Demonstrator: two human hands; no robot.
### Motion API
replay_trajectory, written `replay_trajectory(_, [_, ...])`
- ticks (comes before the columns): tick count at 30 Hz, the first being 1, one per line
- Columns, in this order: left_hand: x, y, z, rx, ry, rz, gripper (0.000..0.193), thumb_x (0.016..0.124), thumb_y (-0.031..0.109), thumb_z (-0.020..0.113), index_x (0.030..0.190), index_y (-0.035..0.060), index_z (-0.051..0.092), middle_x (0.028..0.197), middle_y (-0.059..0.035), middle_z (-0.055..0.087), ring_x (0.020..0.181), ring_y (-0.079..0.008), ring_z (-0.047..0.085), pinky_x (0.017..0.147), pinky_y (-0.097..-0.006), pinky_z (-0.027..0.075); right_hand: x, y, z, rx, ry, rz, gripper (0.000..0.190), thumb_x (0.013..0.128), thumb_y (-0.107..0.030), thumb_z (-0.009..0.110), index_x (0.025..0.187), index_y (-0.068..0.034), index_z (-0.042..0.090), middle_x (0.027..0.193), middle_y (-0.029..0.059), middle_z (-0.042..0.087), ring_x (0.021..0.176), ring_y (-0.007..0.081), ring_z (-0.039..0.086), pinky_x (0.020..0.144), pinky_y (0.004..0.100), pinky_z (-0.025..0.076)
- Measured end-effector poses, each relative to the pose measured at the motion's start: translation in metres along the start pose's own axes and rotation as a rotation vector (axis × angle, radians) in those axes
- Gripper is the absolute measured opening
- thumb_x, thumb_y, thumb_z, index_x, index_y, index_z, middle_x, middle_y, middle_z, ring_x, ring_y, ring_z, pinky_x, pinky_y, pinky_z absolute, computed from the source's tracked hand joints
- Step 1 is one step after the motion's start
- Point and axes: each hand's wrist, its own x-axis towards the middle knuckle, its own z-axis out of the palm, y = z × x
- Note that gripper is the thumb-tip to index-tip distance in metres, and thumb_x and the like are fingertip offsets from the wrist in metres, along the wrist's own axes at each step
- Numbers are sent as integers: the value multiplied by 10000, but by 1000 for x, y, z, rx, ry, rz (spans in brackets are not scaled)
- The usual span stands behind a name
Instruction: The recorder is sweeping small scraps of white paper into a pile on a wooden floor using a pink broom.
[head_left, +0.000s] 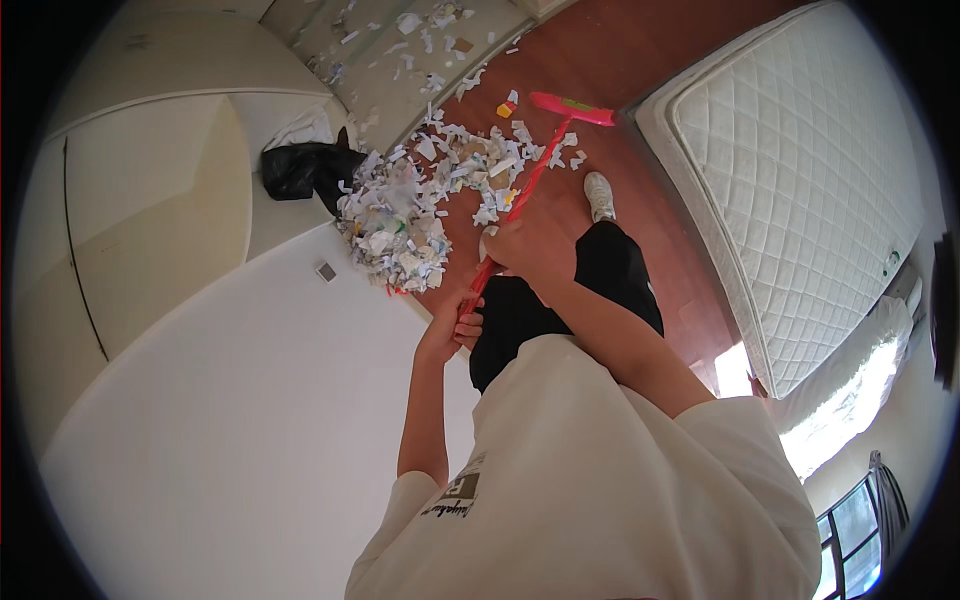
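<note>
A broom with a red handle (534, 180) slants across the middle of the head view. My left hand (450, 330) grips the upper end of the handle, close to my body. Farther down, my right hand (521, 251) is wrapped around it. The pink broom head (551, 103), with a green patch, is at the far end over the reddish-brown floor. Left of the handle lies a large pile of torn paper and litter (401, 232). A looser spread of scraps (480, 161) reaches under the handle. One yellow and red wrapper (506, 109) lies near the broom head.
A black plastic bag (304, 171) lies against the pile by an open doorway. More scraps (409, 64) are strewn on the pale floor beyond the threshold. A white quilted mattress (802, 172) stands at right. The white wall (247, 420) bearing a switch (325, 271) runs along my left.
</note>
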Motion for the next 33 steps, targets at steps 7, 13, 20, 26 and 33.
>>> replay_trajectory(7, [12,11,-110,455,194,77,238,778,311,537,785,102,425,518,72,299,374,-22,278,336,-175,190,33,15,80,471,-125,291,320,780,-46,447,1074,44,359,794,172,537,631,277,605,580,423,550])
replay_trajectory(13, [-76,35,-198,713,395,162,272,771,311,509,629,88,440,496,34,368,387,-63,337,355,-231,243,24,28,224,523,-284,206,54,766,16,437,814,35,420,701,136,483,598,275,558,579,455,527])
replay_trajectory(20, [-152,4,-240,647,653,182,268,784,321,551,736,80,445,519,44,347,412,-50,319,364,-218,242,-57,-1,314,496,-742,244,133,740,1,475,865,22,435,747,113,484,667,254,570,674,479,535])
replay_trajectory(26, [-171,4,-228,634,569,194,226,804,251,551,733,112,388,510,56,333,397,-41,294,356,-208,225,-85,-13,322,450,-629,142,104,781,-90,505,734,-7,465,675,84,498,609,203,568,594,363,530])
replay_trajectory(33, [-170,26,-231,517,273,123,211,845,206,539,771,136,354,501,86,268,376,-10,223,326,-188,174,-82,-28,260,461,-556,99,121,760,-100,516,770,20,505,703,124,570,636,256,631,536,352,536])
